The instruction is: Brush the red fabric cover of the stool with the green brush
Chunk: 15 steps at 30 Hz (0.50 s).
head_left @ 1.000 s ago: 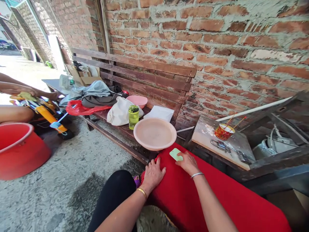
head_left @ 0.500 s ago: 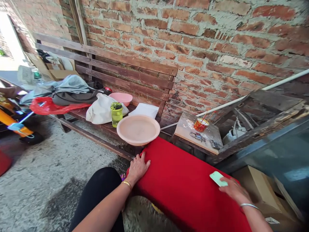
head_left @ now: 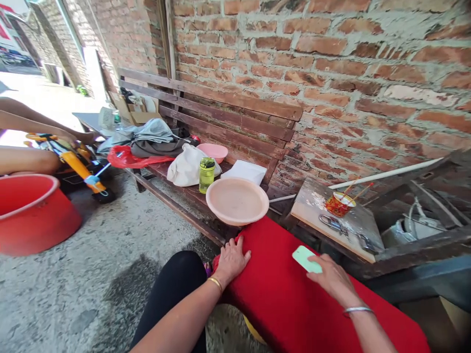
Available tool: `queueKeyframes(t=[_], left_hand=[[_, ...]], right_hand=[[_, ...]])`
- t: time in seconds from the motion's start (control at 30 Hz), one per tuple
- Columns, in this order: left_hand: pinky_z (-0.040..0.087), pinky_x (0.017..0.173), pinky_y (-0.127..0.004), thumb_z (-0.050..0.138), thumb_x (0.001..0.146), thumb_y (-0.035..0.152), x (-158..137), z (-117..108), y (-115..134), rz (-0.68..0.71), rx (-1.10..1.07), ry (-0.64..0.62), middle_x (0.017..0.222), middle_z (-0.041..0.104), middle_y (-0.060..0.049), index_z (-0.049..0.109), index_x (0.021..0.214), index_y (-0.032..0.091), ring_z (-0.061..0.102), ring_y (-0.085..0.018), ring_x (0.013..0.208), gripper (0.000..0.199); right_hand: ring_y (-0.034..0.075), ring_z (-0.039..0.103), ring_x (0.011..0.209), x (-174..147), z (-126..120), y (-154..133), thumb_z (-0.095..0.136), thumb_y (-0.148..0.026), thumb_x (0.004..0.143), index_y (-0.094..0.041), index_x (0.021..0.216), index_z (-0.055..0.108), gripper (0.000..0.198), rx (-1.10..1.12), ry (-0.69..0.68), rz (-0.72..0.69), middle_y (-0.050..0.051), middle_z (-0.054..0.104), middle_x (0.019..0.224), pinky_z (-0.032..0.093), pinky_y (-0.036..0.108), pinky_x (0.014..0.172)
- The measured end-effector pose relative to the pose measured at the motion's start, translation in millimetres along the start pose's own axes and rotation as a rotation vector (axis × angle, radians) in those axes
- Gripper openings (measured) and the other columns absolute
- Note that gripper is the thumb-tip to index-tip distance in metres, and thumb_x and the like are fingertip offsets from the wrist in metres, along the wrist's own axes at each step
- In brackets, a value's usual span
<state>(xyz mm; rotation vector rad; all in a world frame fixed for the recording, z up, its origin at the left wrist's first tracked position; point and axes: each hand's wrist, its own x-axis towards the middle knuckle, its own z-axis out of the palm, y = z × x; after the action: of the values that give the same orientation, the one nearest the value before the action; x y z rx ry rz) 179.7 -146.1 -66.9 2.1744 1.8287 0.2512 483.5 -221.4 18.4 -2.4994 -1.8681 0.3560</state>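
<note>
A red cloth (head_left: 279, 289) is spread over a long raised surface in front of me. My left hand (head_left: 231, 262) lies on its left edge near the far end, fingers spread and pressing on the fabric. In my right hand (head_left: 333, 277) is a flat, mint-green rounded block (head_left: 306, 258), gripped at its near end and held at the cloth. Its underside is hidden, so I cannot tell its exact kind. Just beyond the cloth's far end sits a pale pink basin (head_left: 237, 200) with cloudy-looking contents.
A wooden bench (head_left: 172, 189) holds a green bottle (head_left: 206, 175), a white bag, a pink bowl (head_left: 217, 152) and folded clothes. At right, a small board (head_left: 305, 206) carries a red paper cup (head_left: 339, 203) and padlocks. A red tub (head_left: 40, 220) and another person's limbs are at left.
My view has turned left, bringing the red tub and the other person's limbs into sight. My right hand has moved the green block left along the cloth; my left hand stays on the edge.
</note>
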Motion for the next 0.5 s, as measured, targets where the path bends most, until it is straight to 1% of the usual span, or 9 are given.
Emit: queueKeyframes(t=[0.07, 0.13, 0.2, 0.23, 0.3, 0.37, 0.43, 0.5], left_hand=[[0.041, 0.096, -0.045, 0.042, 0.093, 0.052, 0.7, 0.9, -0.8, -0.004, -0.011, -0.009, 0.124, 0.056, -0.019, 0.040, 0.149, 0.018, 0.056, -0.032, 0.114, 0.067], [0.041, 0.096, -0.045, 0.043, 0.092, 0.053, 1.7, 1.1, -1.4, -0.004, -0.019, -0.029, 0.124, 0.056, -0.018, 0.040, 0.150, 0.019, 0.056, -0.032, 0.114, 0.067], [0.040, 0.096, -0.045, 0.043, 0.092, 0.053, 2.9, 1.0, -1.9, -0.005, -0.024, -0.043, 0.124, 0.055, -0.018, 0.039, 0.150, 0.019, 0.055, -0.032, 0.114, 0.067], [0.040, 0.096, -0.046, 0.043, 0.092, 0.053, 3.5, 1.0, -2.1, -0.006, -0.024, -0.049, 0.124, 0.055, -0.017, 0.039, 0.150, 0.020, 0.055, -0.032, 0.114, 0.067], [0.040, 0.096, -0.046, 0.043, 0.092, 0.054, 4.1, 1.1, -2.3, -0.007, -0.023, -0.052, 0.123, 0.055, -0.017, 0.039, 0.150, 0.019, 0.055, -0.032, 0.113, 0.067], [0.040, 0.095, -0.046, 0.042, 0.092, 0.054, 4.1, 1.3, -2.5, -0.004, -0.019, -0.049, 0.123, 0.055, -0.017, 0.039, 0.150, 0.019, 0.055, -0.032, 0.113, 0.067], [0.041, 0.095, -0.046, 0.042, 0.092, 0.054, 3.6, 1.5, -2.6, 0.003, -0.018, -0.038, 0.123, 0.055, -0.018, 0.039, 0.149, 0.018, 0.056, -0.032, 0.113, 0.067], [0.041, 0.095, -0.046, 0.041, 0.093, 0.053, 2.7, 1.5, -2.6, 0.008, -0.018, -0.028, 0.122, 0.055, -0.018, 0.040, 0.149, 0.017, 0.056, -0.033, 0.113, 0.067]], right_hand=[[0.026, 0.064, 0.098, 22.7, 8.6, -53.5, 0.063, -0.032, 0.071, -0.030, 0.118, 0.068, 0.047, 0.002, -0.027, -0.104, 0.006, 0.062, 0.109, 0.046, 0.036, 0.087], [0.026, 0.062, 0.101, 38.2, 15.9, -96.1, 0.065, -0.030, 0.073, -0.029, 0.121, 0.067, 0.048, 0.002, -0.040, -0.160, 0.006, 0.061, 0.110, 0.042, 0.035, 0.089], [0.026, 0.060, 0.104, 47.6, 21.0, -123.2, 0.066, -0.030, 0.074, -0.029, 0.122, 0.067, 0.048, 0.006, -0.052, -0.183, 0.006, 0.060, 0.113, 0.040, 0.035, 0.090], [0.026, 0.059, 0.104, 50.2, 22.6, -129.9, 0.067, -0.030, 0.074, -0.030, 0.122, 0.067, 0.048, 0.009, -0.062, -0.187, 0.006, 0.060, 0.114, 0.039, 0.034, 0.090], [0.026, 0.059, 0.105, 51.1, 24.3, -128.8, 0.068, -0.030, 0.074, -0.030, 0.121, 0.067, 0.048, 0.012, -0.083, -0.179, 0.005, 0.060, 0.115, 0.039, 0.033, 0.089], [0.025, 0.060, 0.105, 45.8, 24.0, -109.5, 0.068, -0.030, 0.073, -0.029, 0.122, 0.067, 0.048, 0.008, -0.098, -0.149, 0.006, 0.060, 0.115, 0.039, 0.032, 0.087], [0.025, 0.061, 0.103, 33.8, 21.9, -75.1, 0.069, -0.029, 0.072, -0.030, 0.120, 0.068, 0.048, 0.000, -0.109, -0.099, 0.005, 0.061, 0.114, 0.041, 0.031, 0.085], [0.025, 0.063, 0.099, 15.6, 17.5, -31.0, 0.068, -0.028, 0.069, -0.030, 0.115, 0.070, 0.047, -0.006, -0.112, -0.028, 0.005, 0.063, 0.109, 0.043, 0.030, 0.081]])
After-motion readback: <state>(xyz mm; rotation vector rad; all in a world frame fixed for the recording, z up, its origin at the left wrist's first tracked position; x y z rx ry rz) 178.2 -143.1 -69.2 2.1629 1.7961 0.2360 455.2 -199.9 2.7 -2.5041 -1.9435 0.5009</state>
